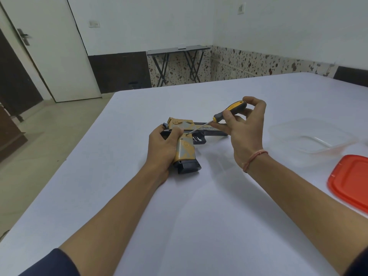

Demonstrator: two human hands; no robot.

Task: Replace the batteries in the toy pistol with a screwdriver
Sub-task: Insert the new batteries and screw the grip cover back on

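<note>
A tan, grey and black toy pistol (186,151) lies on its side on the white table (199,216), barrel pointing right. My left hand (162,150) grips its handle from the left, thumb near the top of the grip. My right hand (242,128) holds a screwdriver (229,111) with a yellow and grey handle by the fingertips. Its thin shaft slants down to the left, and the tip touches the pistol just above the grip, beside my left thumb.
A clear plastic container (310,137) stands on the table to the right. Its red lid (350,182) lies nearer, at the right edge of view. Beyond the table's far edge are a folding table (177,50) and a white door (49,46).
</note>
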